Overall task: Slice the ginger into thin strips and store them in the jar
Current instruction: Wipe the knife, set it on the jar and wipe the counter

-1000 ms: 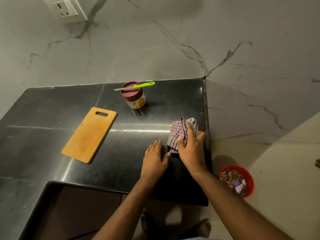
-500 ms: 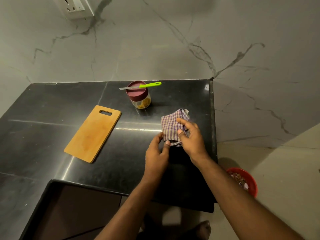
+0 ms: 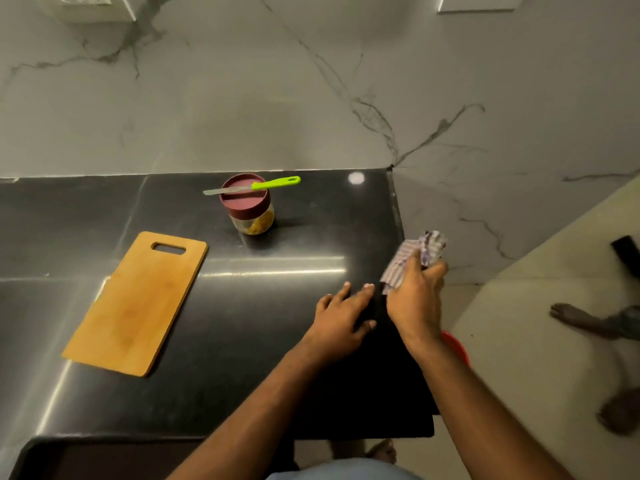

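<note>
The right hand point(image 3: 415, 299) grips a crumpled checked purple-and-white cloth point(image 3: 414, 259) at the right edge of the glossy black stone table point(image 3: 294, 306), its fingers curled round the fabric so that one end bunches above the knuckles and the other hangs toward the surface. Just beside it, the left hand point(image 3: 341, 317) lies flat on the table with its fingers straight and slightly spread, holding nothing.

Well apart from both hands, near the back of the table, stands a small clear glass jar point(image 3: 254, 221) with yellowish strips of ginger point(image 3: 259, 226) visible inside. Its round maroon lid point(image 3: 245, 199) is on, and a small knife with a lime-green handle point(image 3: 252, 186) lies across the top of the lid, blade pointing left. To the left, nearer the front, a rectangular wooden cutting board with a handle slot point(image 3: 136, 303) lies flat and bare.

Behind the table rises a grey veined marble wall point(image 3: 277, 98). On the floor below the right wrist, the rim of a red bowl point(image 3: 457, 348) shows.
</note>
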